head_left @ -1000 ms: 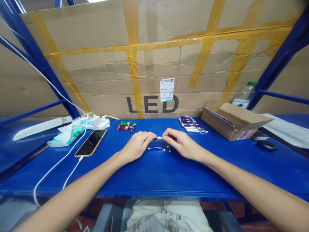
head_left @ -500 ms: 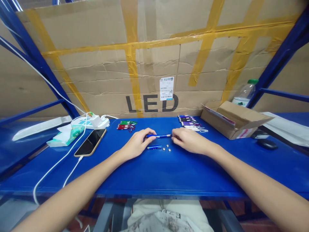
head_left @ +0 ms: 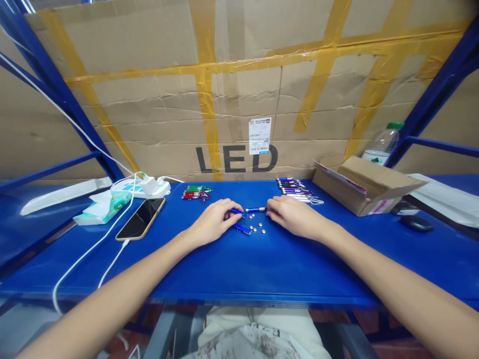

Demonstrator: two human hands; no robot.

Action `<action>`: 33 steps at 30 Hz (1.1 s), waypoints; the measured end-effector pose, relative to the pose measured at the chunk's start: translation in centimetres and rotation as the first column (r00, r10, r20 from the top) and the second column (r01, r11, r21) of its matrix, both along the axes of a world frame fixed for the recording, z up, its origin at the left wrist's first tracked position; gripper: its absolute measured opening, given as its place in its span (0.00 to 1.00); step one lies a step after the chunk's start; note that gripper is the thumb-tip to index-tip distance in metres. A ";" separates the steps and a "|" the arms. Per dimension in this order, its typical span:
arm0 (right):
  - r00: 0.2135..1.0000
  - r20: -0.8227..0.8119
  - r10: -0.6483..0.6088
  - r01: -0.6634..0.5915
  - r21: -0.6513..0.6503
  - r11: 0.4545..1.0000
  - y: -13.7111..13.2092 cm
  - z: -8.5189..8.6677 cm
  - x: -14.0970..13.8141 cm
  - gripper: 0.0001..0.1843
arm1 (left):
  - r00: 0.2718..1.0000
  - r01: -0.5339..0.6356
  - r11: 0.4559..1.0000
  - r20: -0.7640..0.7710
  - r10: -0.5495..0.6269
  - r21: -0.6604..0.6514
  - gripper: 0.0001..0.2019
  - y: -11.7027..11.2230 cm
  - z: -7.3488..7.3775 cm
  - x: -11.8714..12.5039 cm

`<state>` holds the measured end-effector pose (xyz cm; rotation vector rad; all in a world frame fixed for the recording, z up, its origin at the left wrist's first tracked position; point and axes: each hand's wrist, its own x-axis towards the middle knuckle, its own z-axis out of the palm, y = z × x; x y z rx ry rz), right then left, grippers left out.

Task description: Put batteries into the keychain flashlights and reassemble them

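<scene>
My left hand (head_left: 216,221) pinches a short blue metal tube (head_left: 238,213), tilted down to the right. Just below its fingers another blue tube (head_left: 241,229) lies slanted on the table; whether the hand touches it, I cannot tell. My right hand (head_left: 292,215) has its fingers closed on the end of a blue mini flashlight part (head_left: 255,210) with silvery ends, pointing left. The two held pieces are apart. Several small silver button cells (head_left: 255,230) are scattered on the blue table (head_left: 239,269) between and below the hands.
Green and red mini flashlights (head_left: 192,195) with carabiners lie at the back left, purple, black and silver ones (head_left: 294,191) at the back right. An open cardboard box (head_left: 368,187) and a black mouse (head_left: 416,223) are right. A charging phone (head_left: 141,219), tissues (head_left: 103,209) and power strip (head_left: 160,188) are left.
The blue flashlight that spanned both hands is now in two separate pieces. More button cells lie on the table below them. The loose blue tube has turned to a slant.
</scene>
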<state>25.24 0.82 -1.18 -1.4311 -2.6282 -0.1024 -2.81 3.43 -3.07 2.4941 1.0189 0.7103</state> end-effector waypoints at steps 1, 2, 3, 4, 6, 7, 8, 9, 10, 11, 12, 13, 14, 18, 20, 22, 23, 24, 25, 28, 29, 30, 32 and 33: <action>1.000 -0.003 0.003 -0.003 0.003 1.000 0.0 -0.1 0.0 0.11 | 1.000 -0.003 1.000 -0.003 0.003 0.013 0.10 0.1 0.0 -0.1; 1.000 -0.008 0.006 -0.006 0.006 1.000 0.1 -0.1 0.1 0.11 | 1.000 -0.008 1.000 -0.007 0.008 0.030 0.09 0.1 -0.1 -0.1; 1.000 -0.017 0.011 -0.011 0.012 1.000 0.1 -0.2 0.2 0.10 | 1.000 -0.015 0.999 -0.012 0.015 0.049 0.08 0.2 -0.2 -0.2; 0.999 -0.030 0.017 -0.017 0.022 1.000 0.2 -0.3 0.2 0.09 | 1.000 -0.023 0.998 -0.019 0.024 0.067 0.08 0.4 -0.3 -0.3; 0.997 -0.063 0.033 -0.030 0.059 0.998 0.3 -0.6 0.3 0.07 | 0.999 -0.038 0.996 -0.029 0.040 0.086 0.08 0.6 -0.4 -0.5; 0.996 -0.078 0.042 -0.036 0.082 0.996 0.4 -0.7 0.3 0.07 | 0.998 -0.043 0.996 -0.032 0.045 0.083 0.08 0.7 -0.5 -0.6; 0.994 -0.092 0.053 -0.044 0.104 0.994 0.4 -0.8 0.3 0.07 | 0.998 -0.045 0.996 -0.035 0.048 0.074 0.08 0.8 -0.6 -0.6; 0.992 -0.108 0.068 -0.055 0.121 0.991 0.4 -0.8 0.3 0.07 | 0.998 -0.044 0.997 -0.037 0.046 0.064 0.08 0.8 -0.6 -0.6; 0.988 -0.124 0.088 -0.071 0.131 0.989 0.4 -0.9 0.3 0.08 | 0.998 -0.040 0.998 -0.040 0.042 0.056 0.09 0.9 -0.6 -0.7; 0.983 -0.144 0.113 -0.094 0.134 0.987 0.3 -0.9 0.2 0.09 | 0.998 -0.035 0.998 -0.046 0.037 0.053 0.09 0.9 -0.7 -0.7; 0.976 -0.166 0.143 -0.122 0.131 0.984 0.2 -0.8 0.1 0.10 | 0.998 -0.031 0.998 -0.055 0.034 0.054 0.10 0.9 -0.6 -0.7; 0.967 -0.186 0.173 -0.152 0.123 0.981 0.1 -0.8 0.0 0.11 | 0.997 -0.031 0.998 -0.066 0.034 0.057 0.10 0.9 -0.6 -0.6; 0.959 -0.201 0.199 -0.179 0.113 0.977 0.0 -0.7 -0.1 0.12 | 0.996 -0.033 0.998 -0.076 0.037 0.058 0.10 0.8 -0.5 -0.6; 0.944 -0.222 0.245 -0.231 0.085 0.969 -0.5 -0.7 -0.6 0.15 | 0.997 -0.032 0.999 -0.071 0.035 0.036 0.12 0.3 0.1 -0.5; 0.944 -0.223 0.244 -0.231 0.086 0.969 -0.5 -0.7 -0.7 0.15 | 0.999 0.004 1.000 -0.054 -0.003 0.023 0.11 -0.2 0.5 -0.4; 0.947 -0.221 0.235 -0.221 0.087 0.971 -0.5 -0.8 -0.6 0.16 | 0.996 0.071 0.997 -0.053 -0.070 0.013 0.10 -0.6 0.9 -0.4; 0.948 -0.221 0.228 -0.213 0.088 0.973 -0.4 -0.9 -0.6 0.15 | 0.994 0.098 0.995 -0.058 -0.097 0.005 0.09 -0.8 1.0 -0.4; 0.950 -0.222 0.221 -0.206 0.089 0.975 -0.3 -0.9 -0.5 0.15 | 0.991 0.120 0.993 -0.065 -0.119 -0.002 0.09 -1.0 1.1 -0.4; 0.951 -0.223 0.214 -0.198 0.090 0.976 -0.2 -0.9 -0.5 0.15 | 0.989 0.131 0.991 -0.072 -0.131 -0.005 0.09 -1.0 1.2 -0.5; 0.956 -0.219 0.198 -0.182 0.091 0.979 -0.1 -0.9 -0.4 0.15 | 0.987 0.135 0.991 -0.086 -0.134 0.011 0.12 -1.0 1.4 -0.5; 0.958 -0.214 0.192 -0.177 0.088 0.980 -0.1 -0.9 -0.4 0.15 | 0.987 0.133 0.991 -0.090 -0.131 0.020 0.13 -1.0 1.4 -0.6; 0.960 -0.210 0.188 -0.174 0.083 0.981 -0.1 -0.9 -0.4 0.15 | 0.987 0.130 0.991 -0.094 -0.127 0.026 0.14 -1.0 1.4 -0.6; 0.963 -0.203 0.178 -0.165 0.079 0.983 -0.1 -0.9 -0.4 0.16 | 0.987 0.126 0.992 -0.106 -0.123 0.028 0.16 -0.9 1.5 -0.6; 0.964 -0.201 0.173 -0.160 0.079 0.984 0.0 -0.9 -0.4 0.16 | 0.986 0.125 0.992 -0.110 -0.122 0.026 0.16 -0.9 1.5 -0.6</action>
